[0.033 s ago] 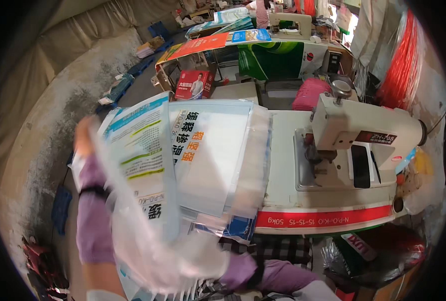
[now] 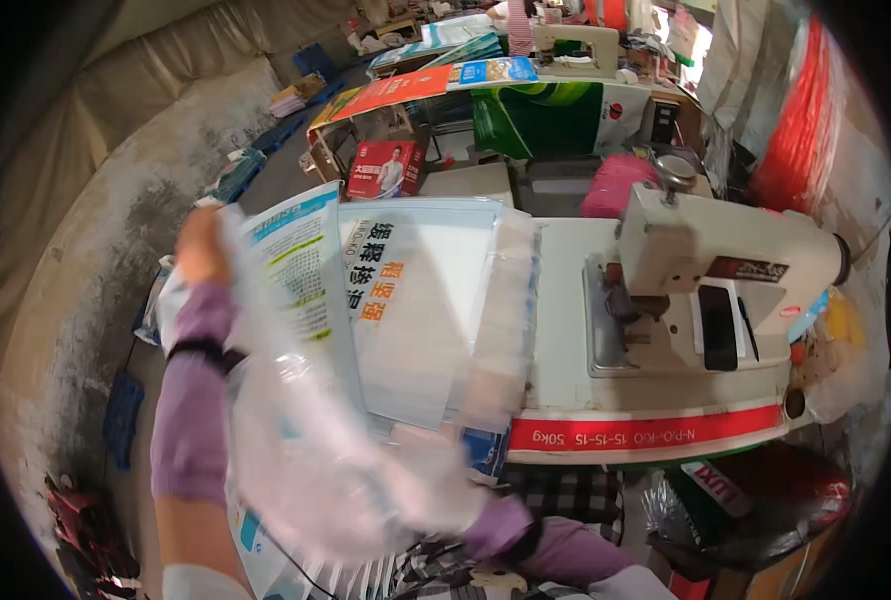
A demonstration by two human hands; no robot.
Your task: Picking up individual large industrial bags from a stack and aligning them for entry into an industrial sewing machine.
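Observation:
My left hand [image 2: 203, 248], slightly blurred, is closed on the far left edge of a whitish plastic sack [image 2: 310, 485]. The sack hangs in loose, motion-smeared folds across my front. My right forearm in a purple sleeve [image 2: 570, 548] reaches in from the lower right; the right hand is covered by the pale plastic, so its fingers do not show. Just beyond, a stack of flat printed sacks [image 2: 420, 340] lies on the table, white with dark and orange print. A sack panel with a blue band [image 2: 300, 240] lies over the stack's left side.
To the right stands a cream sewing machine [image 2: 735, 250] on a pale table [image 2: 565, 300], with a dark phone [image 2: 717, 325] on its base. Pink thread [image 2: 620, 185] sits behind it. Red strands [image 2: 795, 140] hang at the right. Dark plastic bags [image 2: 755, 500] lie at lower right.
My left hand has moved a little to the right with the sack's edge. The sack's loose folds and my right forearm have shifted slightly to the right too.

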